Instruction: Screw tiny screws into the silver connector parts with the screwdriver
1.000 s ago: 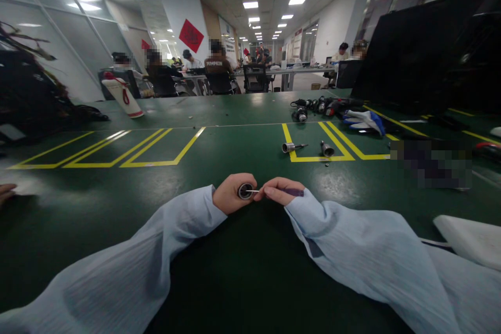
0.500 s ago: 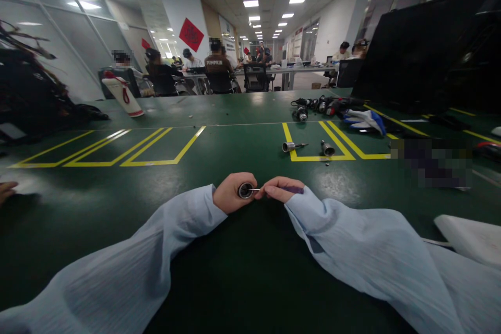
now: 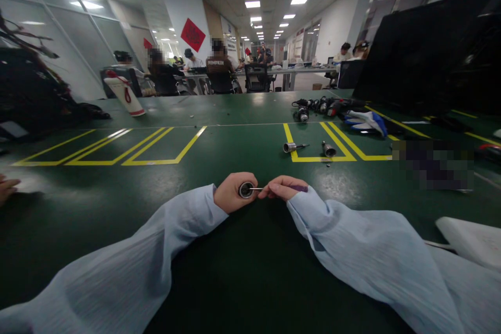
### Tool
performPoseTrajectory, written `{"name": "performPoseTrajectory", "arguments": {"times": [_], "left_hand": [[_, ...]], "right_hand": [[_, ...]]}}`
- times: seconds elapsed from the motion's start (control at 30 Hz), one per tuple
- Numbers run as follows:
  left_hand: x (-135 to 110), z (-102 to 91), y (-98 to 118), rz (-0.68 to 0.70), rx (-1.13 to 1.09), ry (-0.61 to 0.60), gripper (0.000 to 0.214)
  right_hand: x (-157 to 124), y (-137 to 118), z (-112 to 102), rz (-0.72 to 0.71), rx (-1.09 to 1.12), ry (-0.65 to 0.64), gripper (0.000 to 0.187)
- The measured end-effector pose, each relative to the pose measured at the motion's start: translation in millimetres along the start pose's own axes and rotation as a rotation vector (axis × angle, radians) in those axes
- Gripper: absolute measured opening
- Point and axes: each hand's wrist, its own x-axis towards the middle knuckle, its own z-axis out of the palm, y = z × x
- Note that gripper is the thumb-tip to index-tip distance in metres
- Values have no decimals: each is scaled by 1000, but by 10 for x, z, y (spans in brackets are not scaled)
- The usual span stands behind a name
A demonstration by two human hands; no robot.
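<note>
My left hand [image 3: 229, 194] is wrapped round a round metal housing [image 3: 246, 196], its open, dark-centred end facing me. Between the fingers of my right hand [image 3: 278, 188] is a screwdriver with a purple handle [image 3: 300, 188]. Its thin shaft points left, and the tip is at the housing's mouth; how deep it reaches I cannot tell. Beyond my right hand lie a metal piece with a thin shaft [image 3: 289, 147] and a cup-shaped metal part [image 3: 329, 150]. A tiny dark piece [image 3: 327, 165] rests close to them.
Yellow tape marks frames on the green table [image 3: 235, 146]. Cable-like gear [image 3: 302, 114] and a blue-white glove [image 3: 368, 122] lie at the back right. A white box [image 3: 469, 240] is by my right sleeve. Another person's hand [image 3: 7, 188] shows at the left edge. A white bottle [image 3: 124, 95] stands farther back.
My right hand has shifted slightly to the right with the screwdriver, and a little more of its shaft shows. My left hand keeps its hold on the housing.
</note>
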Motion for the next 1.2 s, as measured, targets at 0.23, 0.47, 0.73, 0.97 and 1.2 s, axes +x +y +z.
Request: {"name": "performPoseTrajectory", "arguments": {"times": [0.23,0.47,0.73,0.97,1.2], "left_hand": [[2,-4,2,0,10,-10,14],[4,-11,-2,-46,24,43,12],[10,-19,-20,-81,-57,62,16],[26,-44,-12,-81,-200,91,19],[18,-28,-7,-92,-171,132,18]], "right_hand": [[-15,-34,24,-43,-35,-38,19],[-16,-15,38,-60,-77,27,22],[-42,49,130,-158,-202,82,23],[-41,70,124,-155,-167,18,25],[-28,74,107,-101,-113,22,29]]}}
